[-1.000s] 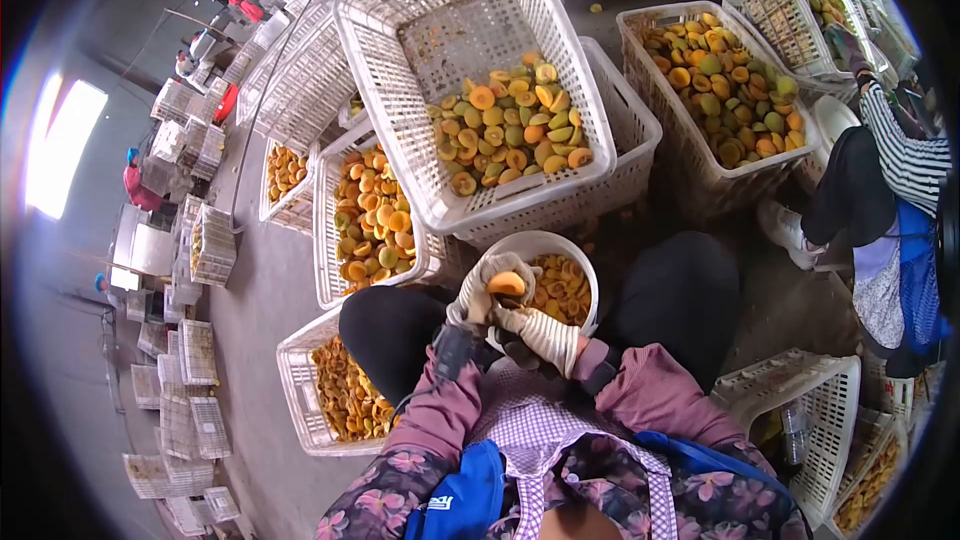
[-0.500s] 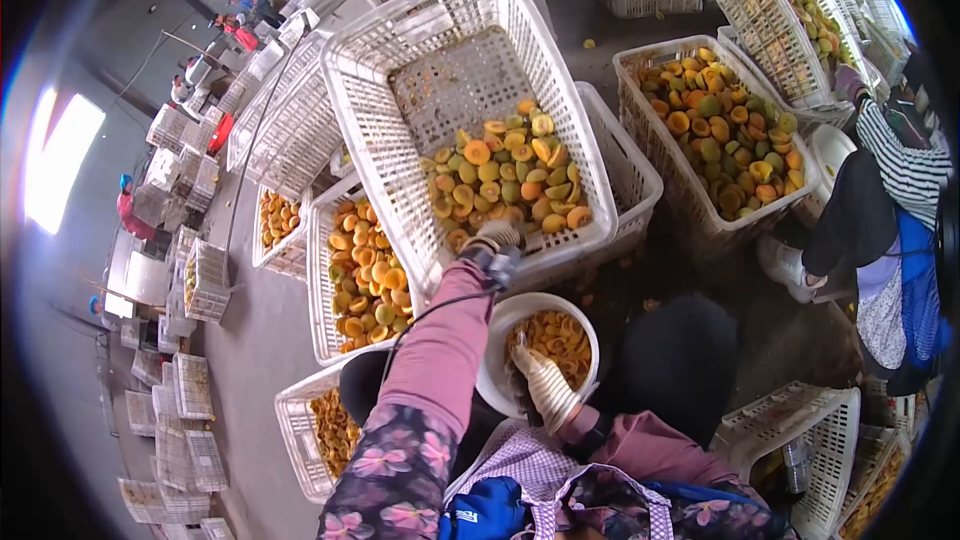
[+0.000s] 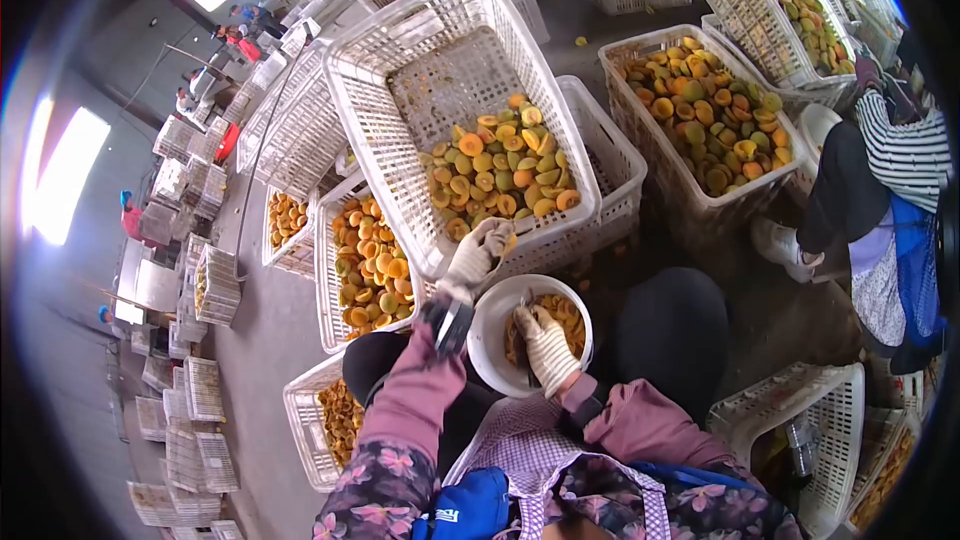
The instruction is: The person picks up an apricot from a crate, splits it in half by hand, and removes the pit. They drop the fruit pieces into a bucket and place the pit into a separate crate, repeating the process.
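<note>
My gloved left hand (image 3: 478,252) is closed around a yellow-orange fruit at the near rim of a tilted white crate (image 3: 400,90) that holds several halved apricots (image 3: 505,170). Below it, a white bowl (image 3: 490,325) of pitted fruit halves rests between my knees. My gloved right hand (image 3: 545,345) sits over that bowl with its fingers curled around a small tool with a thin metal tip, which is partly hidden.
Crates of orange fruit stand at left (image 3: 368,260), lower left (image 3: 322,418) and upper right (image 3: 705,115). A person in a striped top (image 3: 900,155) sits at right. An empty white crate (image 3: 800,420) is by my right knee. Stacked crates and distant workers fill the left.
My left hand has pulled back from inside the tilted crate to its near rim, now holding a fruit. My right hand stays over the bowl.
</note>
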Motion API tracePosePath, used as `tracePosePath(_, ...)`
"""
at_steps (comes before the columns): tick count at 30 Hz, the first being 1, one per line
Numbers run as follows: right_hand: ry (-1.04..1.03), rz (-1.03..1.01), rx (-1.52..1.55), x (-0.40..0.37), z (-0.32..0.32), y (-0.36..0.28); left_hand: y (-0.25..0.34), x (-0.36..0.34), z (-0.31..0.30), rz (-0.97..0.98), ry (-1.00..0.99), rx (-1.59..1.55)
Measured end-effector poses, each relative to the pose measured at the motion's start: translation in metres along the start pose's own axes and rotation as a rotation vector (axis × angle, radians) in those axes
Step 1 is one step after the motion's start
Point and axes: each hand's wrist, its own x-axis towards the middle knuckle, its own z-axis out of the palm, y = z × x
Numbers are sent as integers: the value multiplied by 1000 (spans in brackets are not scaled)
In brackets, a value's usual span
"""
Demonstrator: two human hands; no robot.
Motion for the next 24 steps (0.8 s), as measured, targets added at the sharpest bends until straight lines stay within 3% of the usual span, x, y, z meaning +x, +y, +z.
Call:
tracePosePath(1,10,-14,46,-5,2,-11,-7,-31,64,97,283,19)
tracePosePath(3,23,-185,-335,4,-3,-5,-25,-71,121,208,214,725)
tracePosePath(4,31,-206,-519,5,-5,-5,-38,-84,120,392,99,738)
tracePosePath(5,35,-230,-706,4,-5,-4,-40,-79,121,161,247,376)
tracePosePath(8,52,-312,-807,-5,-5,-4,-56,-85,134,247,279,167)
tracePosePath(10,31,-310,-822,-6,-7,-1,-57,-85,139,241,460,94)
tracePosePath(11,15,-307,-832,-6,-9,2,-56,-86,141,243,461,93)
tracePosePath(13,-35,-308,-801,-5,-12,9,-53,-88,142,254,520,283)
tracePosePath(14,-83,-309,-768,-3,-12,15,-55,-87,141,331,510,482)
tracePosePath(15,-86,-308,-765,2,-13,26,-53,-88,139,331,514,485)
tracePosePath(17,-221,-275,-359,7,-12,42,-47,-91,137,239,457,685)
tracePosePath(19,-247,-322,-439,4,-18,45,-37,-95,139,67,313,750)
tracePosePath(21,-407,288,-161,-24,-6,-15,-35,-97,132,10,215,795)
tracePosePath(22,-514,431,-118,-33,-7,-32,-32,-99,139,64,229,656)
tracePosePath(23,-515,437,-117,-40,-4,-38,-29,-101,146,118,242,517)
tracePosePath(24,-531,525,-15,-45,0,-43,-36,-95,126,541,577,430)
